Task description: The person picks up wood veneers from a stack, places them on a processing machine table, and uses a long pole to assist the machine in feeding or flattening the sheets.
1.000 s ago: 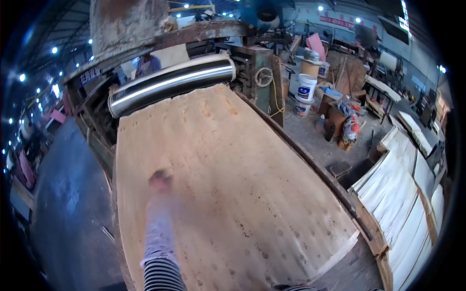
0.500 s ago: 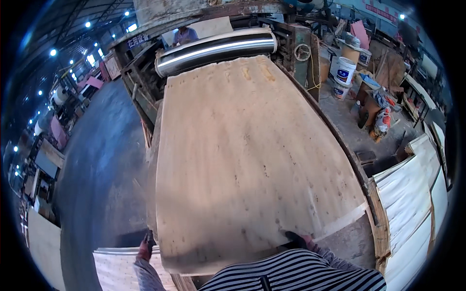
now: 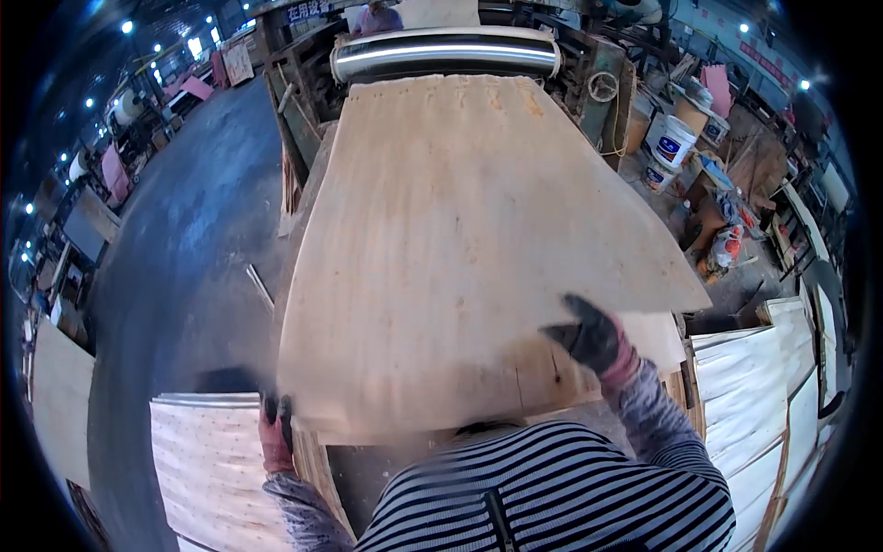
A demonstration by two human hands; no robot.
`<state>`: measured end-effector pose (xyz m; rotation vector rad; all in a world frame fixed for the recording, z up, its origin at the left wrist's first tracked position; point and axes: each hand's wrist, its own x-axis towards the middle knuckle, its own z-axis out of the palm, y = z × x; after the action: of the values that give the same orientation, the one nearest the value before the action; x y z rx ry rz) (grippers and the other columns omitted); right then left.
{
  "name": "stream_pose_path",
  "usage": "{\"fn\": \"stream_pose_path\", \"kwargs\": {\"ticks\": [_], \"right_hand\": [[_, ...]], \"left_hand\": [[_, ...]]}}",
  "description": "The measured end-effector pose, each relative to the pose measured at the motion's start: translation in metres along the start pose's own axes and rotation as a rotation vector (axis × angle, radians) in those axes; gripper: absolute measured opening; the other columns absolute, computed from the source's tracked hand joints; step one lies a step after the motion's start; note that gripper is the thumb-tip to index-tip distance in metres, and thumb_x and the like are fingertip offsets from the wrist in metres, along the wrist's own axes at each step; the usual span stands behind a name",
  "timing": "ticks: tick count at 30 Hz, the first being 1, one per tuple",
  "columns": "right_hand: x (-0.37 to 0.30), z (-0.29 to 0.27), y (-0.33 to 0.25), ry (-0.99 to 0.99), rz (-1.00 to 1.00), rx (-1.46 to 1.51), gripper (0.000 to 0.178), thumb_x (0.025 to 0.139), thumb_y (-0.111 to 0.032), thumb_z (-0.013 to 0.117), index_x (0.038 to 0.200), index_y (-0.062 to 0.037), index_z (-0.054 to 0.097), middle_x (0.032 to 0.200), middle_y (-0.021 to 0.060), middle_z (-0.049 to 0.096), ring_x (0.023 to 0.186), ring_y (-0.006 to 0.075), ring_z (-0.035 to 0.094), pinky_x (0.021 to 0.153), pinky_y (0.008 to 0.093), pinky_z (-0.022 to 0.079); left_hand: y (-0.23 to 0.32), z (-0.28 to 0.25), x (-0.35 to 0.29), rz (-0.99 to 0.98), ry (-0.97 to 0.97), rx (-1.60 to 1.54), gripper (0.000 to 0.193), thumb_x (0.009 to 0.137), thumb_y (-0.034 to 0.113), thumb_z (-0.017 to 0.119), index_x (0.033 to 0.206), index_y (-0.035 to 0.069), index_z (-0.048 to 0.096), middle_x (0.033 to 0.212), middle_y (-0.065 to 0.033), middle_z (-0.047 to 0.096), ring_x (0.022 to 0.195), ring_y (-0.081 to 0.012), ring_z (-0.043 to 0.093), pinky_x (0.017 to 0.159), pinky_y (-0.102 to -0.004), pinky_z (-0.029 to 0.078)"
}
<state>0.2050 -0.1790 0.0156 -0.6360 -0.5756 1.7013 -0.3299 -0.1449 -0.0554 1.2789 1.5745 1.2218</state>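
A large pale wood veneer sheet [image 3: 441, 221] stretches from the metal roller [image 3: 446, 57] toward my body, its near edge blurred. My left hand [image 3: 277, 432], in a dark-and-pink glove, is at the sheet's near left corner. Its fingers point up along the edge with a small gap between them; whether they press on the sheet is unclear. My right hand [image 3: 596, 342], gloved alike, is over the near right part with fingers spread, gripping nothing. Beneath the sheet's raised right corner, another wood layer [image 3: 651, 333] shows.
Veneer stacks lie at the left [image 3: 216, 460] and right [image 3: 740, 386]. Machine frames flank the roller, with a handwheel [image 3: 602, 87] on the right one. Beyond stand white buckets [image 3: 673, 143] and cluttered boxes. A person [image 3: 377, 18] is behind the roller.
My right hand has risen from the near edge and moved forward and right over the sheet. The sheet's right corner now stands out raised. The view has shifted, with the roller higher up.
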Motion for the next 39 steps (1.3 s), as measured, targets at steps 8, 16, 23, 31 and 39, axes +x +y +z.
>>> {"fn": "stream_pose_path", "kwargs": {"ticks": [8,16,23,31,39], "right_hand": [[0.046,-0.002,-0.040,-0.024,-0.150,0.173,0.041,0.091,-0.019,0.036,0.127,-0.0014,0.032,0.129,0.0244,0.033,0.117,0.0395,0.036,0.100,0.0464,0.031],[0.039,0.013,-0.021,-0.166,-0.116,0.045,0.038,0.089,-0.015,0.039,0.124,0.0004,0.036,0.125,0.0209,0.040,0.113,0.0352,0.042,0.094,0.0370,0.039],[0.036,0.002,-0.007,-0.307,-0.226,-0.028,0.047,0.091,-0.020,0.033,0.133,-0.0033,0.020,0.110,0.0289,0.050,0.102,0.0386,0.051,0.093,0.0462,0.038],[0.048,0.023,-0.018,-0.129,-0.005,0.377,0.035,0.090,-0.018,0.039,0.123,-0.0050,0.041,0.117,0.0225,0.048,0.110,0.0356,0.046,0.096,0.0426,0.034],[0.042,0.034,-0.023,-0.196,-0.239,0.291,0.033,0.087,-0.013,0.046,0.118,-0.0060,0.046,0.115,0.0178,0.051,0.107,0.0341,0.048,0.098,0.0413,0.034]], "left_hand": [[-0.032,0.009,0.001,0.091,-0.109,-0.161,0.048,0.086,0.009,0.049,0.130,0.001,0.032,0.125,-0.0086,0.044,0.112,-0.0161,0.043,0.098,-0.0279,0.030],[0.019,0.036,-0.037,0.178,0.189,-0.294,0.040,0.087,0.013,0.045,0.124,-0.001,0.039,0.109,-0.0120,0.055,0.100,-0.0160,0.051,0.089,-0.0275,0.037],[-0.021,0.079,-0.071,-0.284,-0.365,-0.285,0.045,0.087,0.038,0.044,0.089,-0.004,0.060,0.077,-0.0121,0.063,0.065,-0.0177,0.059,0.061,-0.0295,0.049],[0.014,0.117,-0.052,-0.266,-0.703,-0.183,0.045,0.083,0.036,0.045,0.099,-0.005,0.056,0.092,-0.0155,0.061,0.075,-0.0248,0.060,0.067,-0.0342,0.049],[0.034,0.159,-0.046,0.530,-0.542,0.331,0.034,0.077,0.019,0.052,0.103,-0.003,0.054,0.097,-0.0180,0.059,0.077,-0.0294,0.060,0.070,-0.0381,0.048]]}}
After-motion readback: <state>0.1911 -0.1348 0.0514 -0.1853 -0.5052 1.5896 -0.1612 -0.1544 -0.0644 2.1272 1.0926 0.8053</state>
